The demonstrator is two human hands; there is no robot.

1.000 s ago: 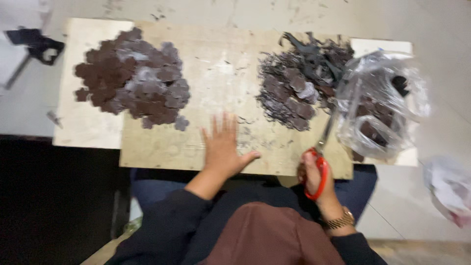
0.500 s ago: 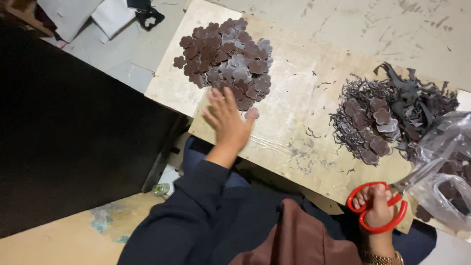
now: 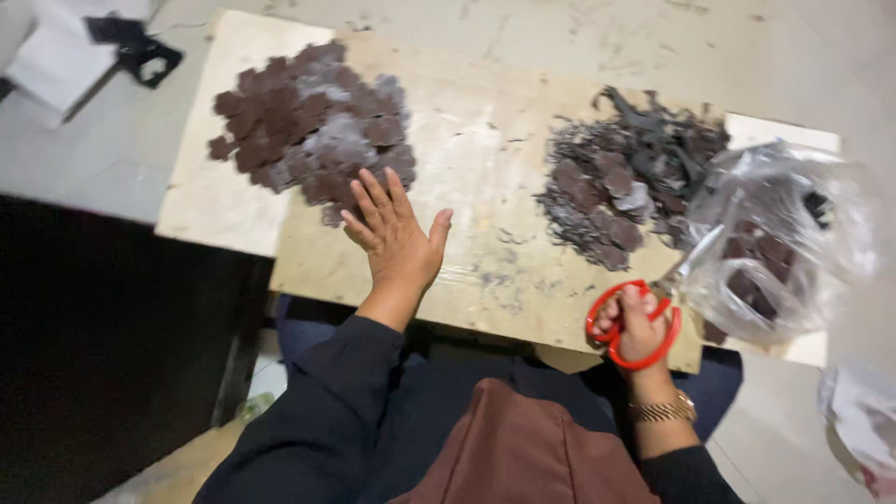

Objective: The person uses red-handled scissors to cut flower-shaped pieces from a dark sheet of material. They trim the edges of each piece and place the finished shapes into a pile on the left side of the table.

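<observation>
My left hand (image 3: 392, 238) lies flat and spread on the wooden board (image 3: 485, 159), its fingertips at the near edge of a heap of brown cut-out pieces (image 3: 308, 140). It holds nothing. My right hand (image 3: 637, 322) grips red-handled scissors (image 3: 649, 303) at the board's near right edge, blades pointing up and right toward a clear plastic bag (image 3: 775, 243) holding more brown pieces. A second pile of dark scraps and offcuts (image 3: 621, 182) lies between my hands, toward the far right of the board.
The board rests on a pale slab over a light floor. A black clip-like object (image 3: 140, 51) and white packaging (image 3: 56, 65) lie at the far left. A dark panel (image 3: 103, 336) stands at the near left. Crumpled plastic (image 3: 863, 420) sits at the right.
The view has swung back and forth. My left hand has moved from the board's middle to the edge of the brown heap. My right hand keeps the scissors.
</observation>
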